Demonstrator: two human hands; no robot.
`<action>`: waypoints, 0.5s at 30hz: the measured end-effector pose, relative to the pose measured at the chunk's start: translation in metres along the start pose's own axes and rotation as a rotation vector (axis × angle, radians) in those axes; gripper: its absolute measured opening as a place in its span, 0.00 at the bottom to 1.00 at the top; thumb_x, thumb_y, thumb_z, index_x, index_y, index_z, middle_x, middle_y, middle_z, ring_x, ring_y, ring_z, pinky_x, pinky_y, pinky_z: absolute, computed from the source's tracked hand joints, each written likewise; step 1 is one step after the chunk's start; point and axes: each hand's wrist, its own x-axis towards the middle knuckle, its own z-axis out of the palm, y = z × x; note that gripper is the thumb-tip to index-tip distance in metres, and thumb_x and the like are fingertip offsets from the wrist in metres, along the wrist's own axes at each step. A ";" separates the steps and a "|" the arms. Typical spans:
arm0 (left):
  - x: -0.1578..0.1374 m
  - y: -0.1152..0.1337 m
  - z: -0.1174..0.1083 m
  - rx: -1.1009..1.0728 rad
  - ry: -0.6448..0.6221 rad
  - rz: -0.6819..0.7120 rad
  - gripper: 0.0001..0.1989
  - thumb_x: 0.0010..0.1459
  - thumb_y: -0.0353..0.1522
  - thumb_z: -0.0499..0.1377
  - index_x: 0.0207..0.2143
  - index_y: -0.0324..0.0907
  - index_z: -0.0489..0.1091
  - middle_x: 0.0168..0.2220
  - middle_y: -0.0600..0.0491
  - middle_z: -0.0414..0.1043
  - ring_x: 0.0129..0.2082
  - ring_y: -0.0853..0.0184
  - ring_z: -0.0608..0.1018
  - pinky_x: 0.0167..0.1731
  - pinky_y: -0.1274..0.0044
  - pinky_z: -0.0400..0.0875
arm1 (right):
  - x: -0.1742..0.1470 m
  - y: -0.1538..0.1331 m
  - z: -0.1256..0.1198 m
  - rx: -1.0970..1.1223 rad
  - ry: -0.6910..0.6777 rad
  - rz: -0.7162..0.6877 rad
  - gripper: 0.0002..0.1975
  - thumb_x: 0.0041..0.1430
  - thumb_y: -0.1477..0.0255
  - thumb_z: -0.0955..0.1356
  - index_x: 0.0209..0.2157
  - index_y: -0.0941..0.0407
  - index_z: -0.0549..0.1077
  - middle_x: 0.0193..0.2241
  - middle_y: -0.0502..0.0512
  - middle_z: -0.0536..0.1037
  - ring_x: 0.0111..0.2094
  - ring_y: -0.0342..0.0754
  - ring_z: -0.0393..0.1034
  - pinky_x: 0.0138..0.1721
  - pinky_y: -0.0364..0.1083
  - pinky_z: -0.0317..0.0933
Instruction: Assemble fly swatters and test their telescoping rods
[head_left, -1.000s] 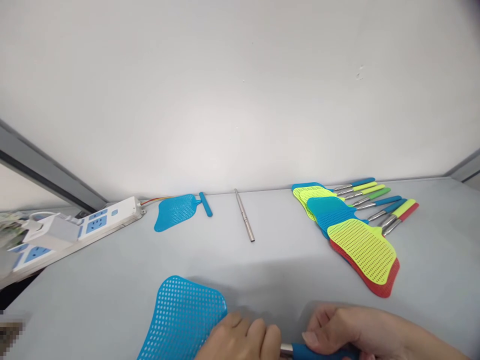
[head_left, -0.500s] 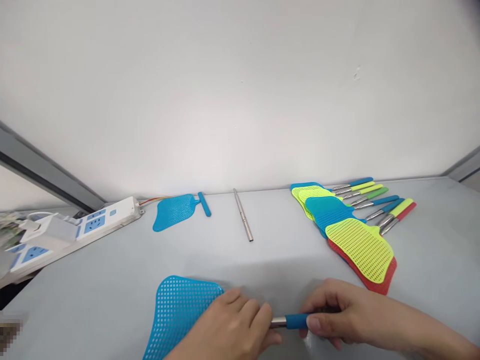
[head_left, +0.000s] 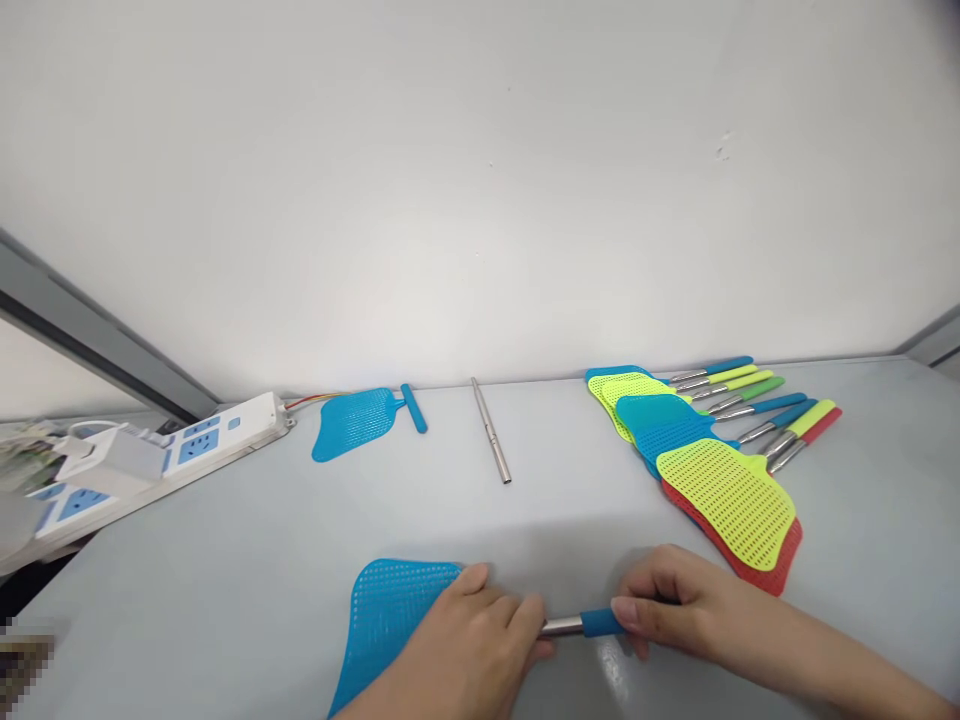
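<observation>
A blue fly swatter (head_left: 397,620) with a perforated head is held in front of me, low over the grey table. My left hand (head_left: 487,640) closes round its neck and the near end of the metal rod, covering the joint between them. At the other end, my right hand (head_left: 664,605) pinches the blue handle grip (head_left: 600,622) between thumb and fingers. A short length of silver rod shows between the two hands. Beyond them lie a loose silver telescopic rod (head_left: 492,435), a blue swatter head (head_left: 356,422) and a separate blue grip (head_left: 414,409).
Several fly swatters lie in an overlapping fan at the right, a yellow one (head_left: 727,500) on top and a red one (head_left: 787,560) under it. A white power strip (head_left: 259,420) with plugs runs along the left edge. A white wall (head_left: 480,200) rises behind the table.
Both hands and the swatter have shifted slightly; the swatter head sits further right. My right hand has moved a little away from my left, and more of the grip shows. The view has swung slightly.
</observation>
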 end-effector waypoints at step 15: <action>-0.004 0.004 0.014 0.143 0.232 0.137 0.16 0.62 0.31 0.37 0.22 0.41 0.54 0.12 0.60 0.62 0.10 0.72 0.63 0.18 0.78 0.53 | 0.000 -0.002 0.008 0.554 -0.219 0.379 0.18 0.51 0.59 0.63 0.21 0.61 0.68 0.13 0.43 0.56 0.11 0.33 0.39 0.11 0.38 0.30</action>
